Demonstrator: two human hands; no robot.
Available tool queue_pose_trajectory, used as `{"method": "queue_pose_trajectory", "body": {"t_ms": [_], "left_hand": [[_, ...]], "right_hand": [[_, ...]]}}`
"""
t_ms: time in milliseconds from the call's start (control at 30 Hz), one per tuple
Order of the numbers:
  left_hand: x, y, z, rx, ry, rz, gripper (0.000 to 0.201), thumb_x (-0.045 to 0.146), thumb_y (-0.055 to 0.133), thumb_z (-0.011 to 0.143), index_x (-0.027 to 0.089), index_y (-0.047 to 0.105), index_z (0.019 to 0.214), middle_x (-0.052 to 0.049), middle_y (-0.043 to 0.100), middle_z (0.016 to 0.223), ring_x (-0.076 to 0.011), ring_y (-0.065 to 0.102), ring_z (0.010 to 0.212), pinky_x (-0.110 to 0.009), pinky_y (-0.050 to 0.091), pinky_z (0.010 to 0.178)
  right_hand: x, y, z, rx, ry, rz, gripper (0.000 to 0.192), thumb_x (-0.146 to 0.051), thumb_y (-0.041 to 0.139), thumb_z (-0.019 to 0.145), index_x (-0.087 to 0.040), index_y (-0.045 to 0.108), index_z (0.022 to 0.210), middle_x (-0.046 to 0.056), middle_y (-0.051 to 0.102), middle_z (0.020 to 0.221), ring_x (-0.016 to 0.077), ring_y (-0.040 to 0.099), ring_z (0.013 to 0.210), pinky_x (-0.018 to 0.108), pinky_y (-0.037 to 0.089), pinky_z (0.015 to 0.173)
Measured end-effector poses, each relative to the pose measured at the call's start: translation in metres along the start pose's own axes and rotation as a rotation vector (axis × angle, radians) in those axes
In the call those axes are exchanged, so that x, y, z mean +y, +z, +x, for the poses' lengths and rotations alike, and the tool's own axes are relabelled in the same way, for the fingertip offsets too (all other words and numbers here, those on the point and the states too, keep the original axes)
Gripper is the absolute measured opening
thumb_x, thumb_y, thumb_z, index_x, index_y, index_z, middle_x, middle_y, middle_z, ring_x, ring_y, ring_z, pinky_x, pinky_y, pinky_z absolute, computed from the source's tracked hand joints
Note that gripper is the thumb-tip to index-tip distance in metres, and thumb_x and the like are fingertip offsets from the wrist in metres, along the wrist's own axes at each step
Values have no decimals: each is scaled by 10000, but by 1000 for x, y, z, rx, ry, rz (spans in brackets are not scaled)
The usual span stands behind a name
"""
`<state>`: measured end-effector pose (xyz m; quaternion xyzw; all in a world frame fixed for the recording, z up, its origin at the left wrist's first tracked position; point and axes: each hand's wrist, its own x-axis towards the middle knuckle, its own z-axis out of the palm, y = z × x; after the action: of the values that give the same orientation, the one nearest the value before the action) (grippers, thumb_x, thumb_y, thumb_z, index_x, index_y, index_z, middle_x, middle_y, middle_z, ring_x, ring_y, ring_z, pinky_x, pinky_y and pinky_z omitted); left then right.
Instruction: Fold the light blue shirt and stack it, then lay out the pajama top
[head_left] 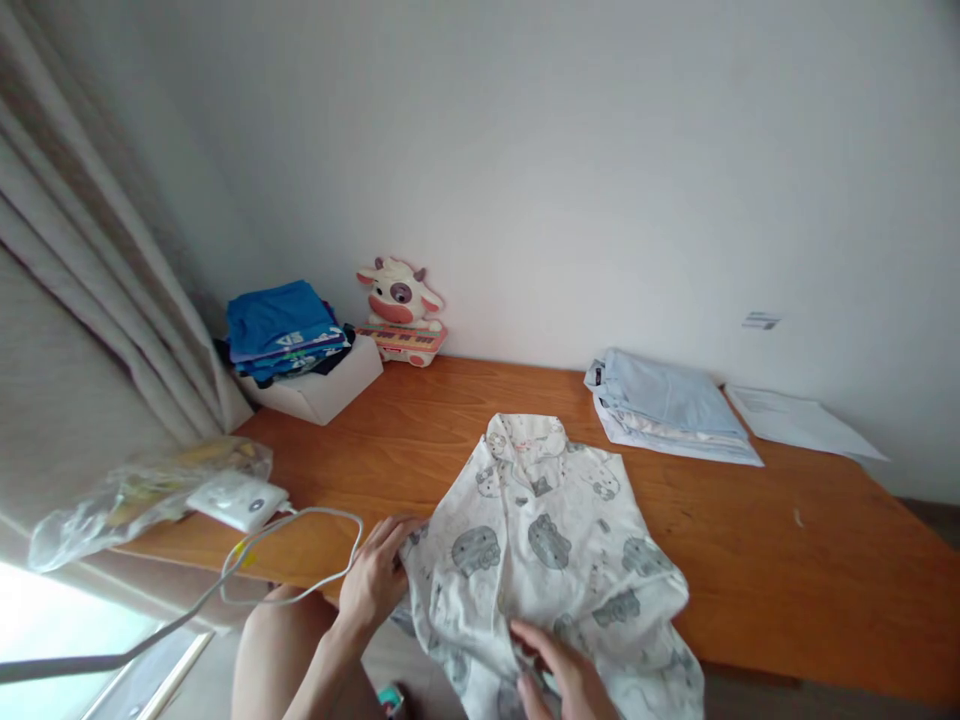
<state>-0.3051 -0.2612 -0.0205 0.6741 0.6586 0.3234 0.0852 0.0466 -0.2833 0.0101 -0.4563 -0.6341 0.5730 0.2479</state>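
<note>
A white shirt with grey cartoon prints (551, 540) lies spread on the wooden table (787, 540), collar toward the wall and hem hanging over the near edge. My left hand (373, 580) rests flat on the shirt's left side near the sleeve. My right hand (562, 672) pinches the fabric at the shirt's lower middle, near the front edge.
A stack of folded pale blue and white clothes (667, 405) sits at the back right, papers (802, 420) beside it. A white box with folded blue clothes (289, 345) and a cow toy keyboard (401, 312) stand back left. A white device with cable (238, 500) and plastic bag (142, 495) lie left.
</note>
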Motion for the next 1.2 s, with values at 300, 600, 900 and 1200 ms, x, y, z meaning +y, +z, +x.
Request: {"method": "queue_pose_trajectory", "body": {"t_ms": [300, 600, 900, 1200], "left_hand": [[13, -5, 0, 142, -139, 22, 174, 187, 589, 908, 272, 636, 1052, -34, 719, 993, -262, 678, 972, -371, 507, 872], [1, -24, -14, 65, -138, -32, 174, 171, 564, 901, 277, 662, 998, -26, 722, 968, -256, 668, 933, -374, 506, 846], [-17, -44, -20, 232, -267, 129, 94, 260, 584, 925, 267, 678, 932, -38, 725, 958, -277, 654, 922, -402, 500, 833], [-13, -38, -27, 275, -142, 186, 403, 122, 494, 958, 307, 706, 1247, -84, 715, 1347, -331, 624, 1300, -567, 483, 1096]], "right_hand": [[-84, -20, 178, 197, -154, -758, 236, -406, 670, 996, -202, 749, 1084, 118, 791, 916, 282, 751, 911, 335, 491, 818], [-83, 0, 262, 112, -298, -638, 147, -218, 581, 966, -207, 683, 860, 42, 760, 840, 188, 683, 810, 267, 444, 744], [-86, 37, 316, 107, -335, -508, 98, -146, 540, 900, -200, 621, 901, 38, 748, 869, 176, 668, 785, 259, 470, 735], [-85, 48, 294, 169, -406, -626, 296, -83, 507, 981, -190, 713, 1165, 119, 706, 1218, 233, 640, 1118, 328, 465, 970]]}}
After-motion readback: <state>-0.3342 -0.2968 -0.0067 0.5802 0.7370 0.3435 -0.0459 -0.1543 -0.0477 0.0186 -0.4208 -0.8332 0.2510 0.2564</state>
